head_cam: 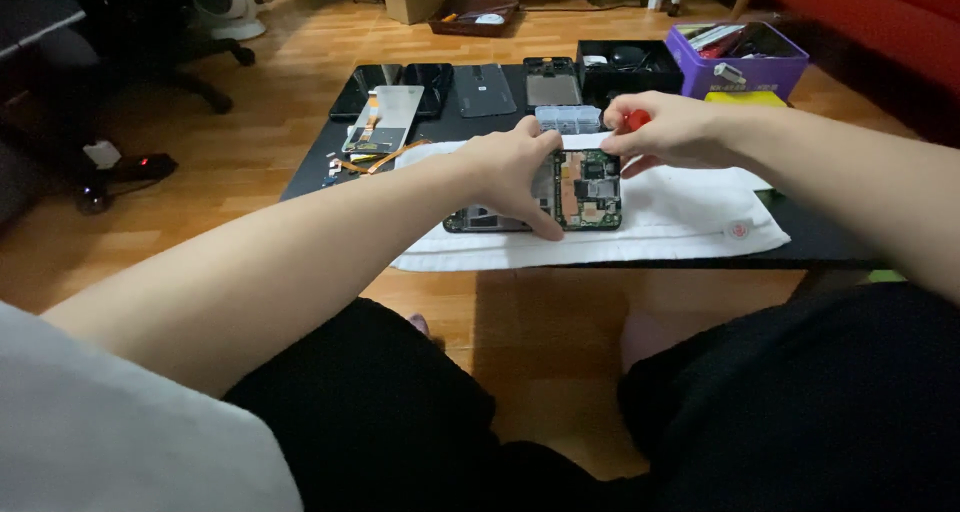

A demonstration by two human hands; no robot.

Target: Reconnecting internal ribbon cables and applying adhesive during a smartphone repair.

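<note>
An opened phone (585, 192) with its circuit board bare lies on a white towel (690, 222) on a low black table (830, 242). My left hand (515, 170) rests on the phone's left part, thumb and fingers gripping its body. My right hand (672, 130) hovers just past the phone's top edge and is closed around a tool with a red handle (634, 120); the tool's tip is hidden behind my fingers.
Several phone screens and back covers (430, 87) lie in a row at the table's far side, with a clear small-parts case (568, 119), a black box (628, 67) and a purple tray of tools (740, 62). A loose orange flex cable (385, 157) lies left of the towel. My knees sit under the near edge.
</note>
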